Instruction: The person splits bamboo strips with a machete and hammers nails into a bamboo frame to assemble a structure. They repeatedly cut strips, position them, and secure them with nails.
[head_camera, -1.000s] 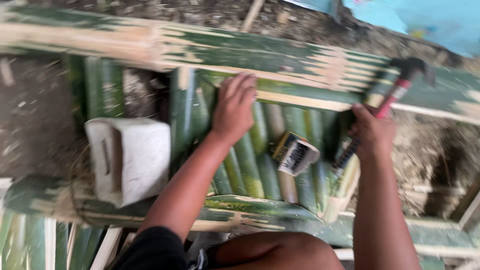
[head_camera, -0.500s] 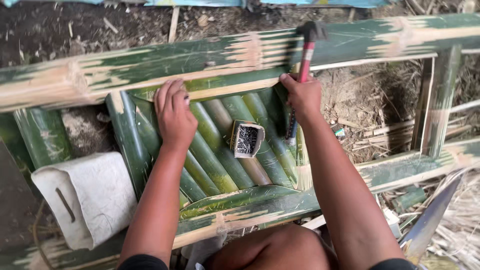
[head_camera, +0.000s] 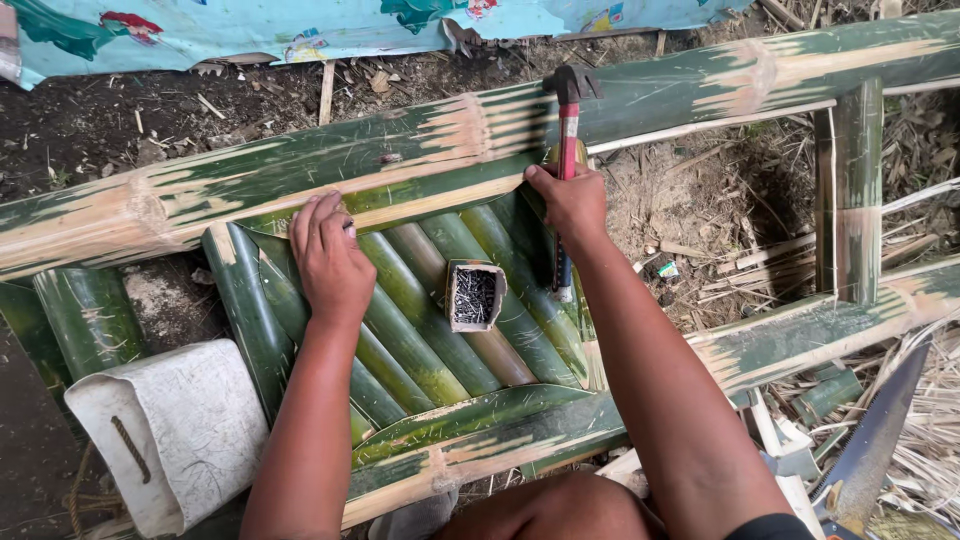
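- One view only, from the head: the left hand (head_camera: 330, 262) lies palm-down on the slats (head_camera: 420, 320), fingers pressed together and flat near the upper rail (head_camera: 400, 170), pinching nothing that I can see.
- The right hand (head_camera: 572, 205) has its fingers wrapped around the hammer (head_camera: 568, 120), whose head rests on the upper rail just above the slats' right end.
- A swing here could glance off the rounded, glossy bamboo and slip toward the knuckles.
- The left hand sits close to the rail, so a stray blow might catch it.
- The nail box (head_camera: 474, 296) stands open on the sloping slats between the hands; a jolt could tip and scatter it.
- Around: a white bag (head_camera: 185, 430) at lower left, a blade (head_camera: 875, 440) at lower right near the knee (head_camera: 560, 510), a patterned cloth (head_camera: 300, 25) beyond the rail.
- The upright post (head_camera: 850, 190) and lower rail (head_camera: 560, 430) hem the space in.
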